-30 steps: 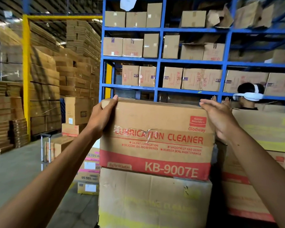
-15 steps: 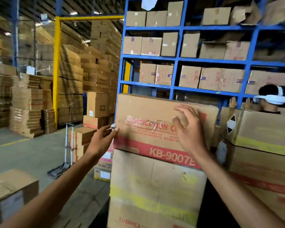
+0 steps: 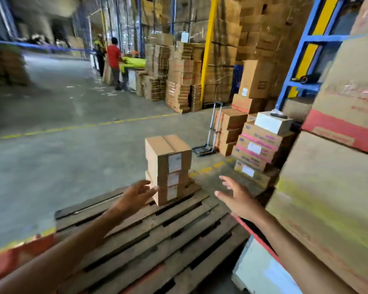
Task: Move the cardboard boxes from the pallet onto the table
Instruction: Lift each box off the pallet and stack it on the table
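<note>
A wooden pallet (image 3: 149, 236) lies on the floor in front of me. At its far corner stands a short stack of three small cardboard boxes (image 3: 168, 166) with white labels. My left hand (image 3: 134, 198) is open, fingers spread, just left of the bottom box and close to touching it. My right hand (image 3: 236, 198) is open too, held in the air to the right of the stack with a gap between. Big cardboard boxes (image 3: 331, 187) with red and yellow bands are piled at my right. No table shows in this view.
A folding hand trolley (image 3: 210, 134) stands beyond the pallet beside stacks of pink-labelled cartons (image 3: 257, 147). Blue racking (image 3: 300, 52) and a yellow post (image 3: 208, 47) rise behind. Two people (image 3: 113, 58) work far off at the left. Grey floor with a yellow line (image 3: 72, 128) spreads left.
My view has swung left and down from the big Lubrication Cleaner box to the pallet. Both hands have left that box and now reach toward the small stack.
</note>
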The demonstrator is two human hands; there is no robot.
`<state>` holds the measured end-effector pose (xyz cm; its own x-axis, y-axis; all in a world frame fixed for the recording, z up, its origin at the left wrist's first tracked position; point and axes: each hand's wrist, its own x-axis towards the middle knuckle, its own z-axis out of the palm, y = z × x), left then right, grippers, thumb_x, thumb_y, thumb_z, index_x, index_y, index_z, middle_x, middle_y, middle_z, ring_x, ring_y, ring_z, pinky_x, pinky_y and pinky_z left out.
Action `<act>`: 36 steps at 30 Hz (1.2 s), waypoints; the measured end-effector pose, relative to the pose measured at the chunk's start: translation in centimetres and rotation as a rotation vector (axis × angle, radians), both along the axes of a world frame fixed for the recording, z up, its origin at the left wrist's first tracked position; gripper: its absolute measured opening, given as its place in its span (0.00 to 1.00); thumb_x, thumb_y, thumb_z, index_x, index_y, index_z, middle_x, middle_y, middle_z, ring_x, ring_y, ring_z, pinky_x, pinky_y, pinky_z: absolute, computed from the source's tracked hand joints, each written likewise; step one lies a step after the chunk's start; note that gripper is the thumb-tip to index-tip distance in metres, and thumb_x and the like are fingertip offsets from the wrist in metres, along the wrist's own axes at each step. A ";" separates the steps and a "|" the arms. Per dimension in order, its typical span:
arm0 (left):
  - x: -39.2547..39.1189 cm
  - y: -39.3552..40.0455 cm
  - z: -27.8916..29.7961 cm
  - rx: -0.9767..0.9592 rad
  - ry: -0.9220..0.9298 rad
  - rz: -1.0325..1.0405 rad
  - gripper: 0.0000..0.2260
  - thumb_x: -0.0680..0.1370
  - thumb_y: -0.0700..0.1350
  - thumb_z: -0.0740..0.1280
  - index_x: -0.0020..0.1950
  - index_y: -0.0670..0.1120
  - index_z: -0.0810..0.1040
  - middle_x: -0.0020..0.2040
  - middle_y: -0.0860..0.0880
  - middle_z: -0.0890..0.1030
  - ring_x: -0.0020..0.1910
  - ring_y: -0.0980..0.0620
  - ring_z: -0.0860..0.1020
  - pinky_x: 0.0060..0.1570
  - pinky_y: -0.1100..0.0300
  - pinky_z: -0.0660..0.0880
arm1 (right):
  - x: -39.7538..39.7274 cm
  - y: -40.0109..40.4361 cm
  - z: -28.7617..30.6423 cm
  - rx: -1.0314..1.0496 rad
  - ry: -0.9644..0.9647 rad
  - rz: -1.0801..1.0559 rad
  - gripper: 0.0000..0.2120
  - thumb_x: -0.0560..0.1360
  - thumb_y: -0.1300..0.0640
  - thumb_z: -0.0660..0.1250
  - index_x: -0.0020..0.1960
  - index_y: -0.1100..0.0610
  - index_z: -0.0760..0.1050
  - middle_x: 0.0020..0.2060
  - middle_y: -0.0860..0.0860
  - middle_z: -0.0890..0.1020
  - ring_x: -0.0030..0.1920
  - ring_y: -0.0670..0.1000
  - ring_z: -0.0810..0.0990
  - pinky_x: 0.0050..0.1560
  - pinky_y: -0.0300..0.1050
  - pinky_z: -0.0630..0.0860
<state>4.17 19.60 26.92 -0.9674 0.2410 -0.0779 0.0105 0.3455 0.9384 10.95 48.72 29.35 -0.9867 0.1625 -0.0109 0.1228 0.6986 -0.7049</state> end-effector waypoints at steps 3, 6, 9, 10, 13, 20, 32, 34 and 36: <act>-2.5 -5.7 -2.8 -0.054 0.002 0.113 0.13 0.79 0.37 0.64 0.63 0.37 0.73 0.50 0.42 0.78 0.38 0.58 0.79 0.32 0.75 0.72 | -4.9 -1.7 -3.2 -0.008 -0.270 0.100 0.32 0.76 0.45 0.66 0.76 0.47 0.58 0.71 0.55 0.68 0.68 0.53 0.70 0.62 0.47 0.70; -5.6 -9.8 -5.3 -0.036 -0.067 0.177 0.05 0.80 0.38 0.63 0.54 0.39 0.76 0.49 0.37 0.79 0.38 0.59 0.78 0.38 0.71 0.74 | -9.3 -3.3 -5.6 0.013 -0.383 0.121 0.33 0.75 0.41 0.64 0.76 0.47 0.57 0.72 0.54 0.68 0.68 0.54 0.71 0.64 0.50 0.71; -8.5 -11.6 -6.6 -0.016 -0.118 0.237 0.05 0.80 0.43 0.64 0.46 0.49 0.76 0.46 0.43 0.78 0.47 0.47 0.76 0.53 0.52 0.74 | -13.0 -4.3 -7.0 0.004 -0.415 0.090 0.33 0.76 0.42 0.64 0.77 0.49 0.57 0.72 0.55 0.68 0.68 0.55 0.71 0.63 0.52 0.72; -9.5 -11.9 -6.8 -0.004 -0.135 0.247 0.04 0.80 0.43 0.64 0.46 0.49 0.76 0.46 0.43 0.78 0.48 0.46 0.75 0.54 0.51 0.72 | -14.2 -4.6 -7.1 0.001 -0.417 0.080 0.34 0.76 0.42 0.65 0.77 0.49 0.57 0.72 0.56 0.68 0.68 0.55 0.71 0.64 0.53 0.72; -12.7 -12.5 -7.3 0.009 -0.159 0.229 0.04 0.80 0.48 0.63 0.50 0.49 0.76 0.49 0.43 0.79 0.52 0.44 0.77 0.59 0.48 0.73 | -17.7 -5.1 -7.8 0.002 -0.434 0.061 0.34 0.75 0.41 0.64 0.77 0.49 0.57 0.72 0.56 0.68 0.69 0.55 0.71 0.65 0.54 0.71; -20.5 -9.3 -6.9 -0.004 -0.191 0.182 0.07 0.81 0.51 0.61 0.50 0.51 0.76 0.54 0.45 0.79 0.54 0.45 0.78 0.56 0.53 0.76 | -25.5 -3.2 -8.7 0.015 -0.365 0.008 0.32 0.78 0.41 0.60 0.77 0.52 0.57 0.75 0.54 0.64 0.73 0.56 0.65 0.64 0.48 0.65; -48.8 2.5 -15.7 -0.173 -0.337 0.107 0.21 0.81 0.54 0.59 0.69 0.42 0.70 0.64 0.42 0.77 0.59 0.48 0.77 0.42 0.69 0.71 | -54.9 6.0 -17.4 -0.134 -0.389 -0.182 0.33 0.77 0.38 0.58 0.76 0.53 0.60 0.76 0.53 0.64 0.74 0.55 0.63 0.72 0.52 0.61; -54.3 4.6 -18.2 -0.176 -0.413 0.124 0.21 0.82 0.54 0.58 0.68 0.41 0.70 0.61 0.43 0.78 0.52 0.50 0.78 0.40 0.67 0.72 | -60.7 7.5 -19.4 -0.127 -0.387 -0.246 0.33 0.77 0.38 0.59 0.77 0.53 0.59 0.76 0.54 0.63 0.74 0.56 0.63 0.71 0.53 0.61; -58.5 6.4 -20.0 -0.145 -0.481 0.134 0.19 0.82 0.54 0.57 0.66 0.43 0.71 0.59 0.48 0.76 0.51 0.53 0.77 0.49 0.61 0.75 | -65.3 8.4 -20.9 -0.096 -0.389 -0.304 0.32 0.78 0.41 0.59 0.77 0.54 0.57 0.76 0.55 0.63 0.74 0.58 0.63 0.69 0.51 0.61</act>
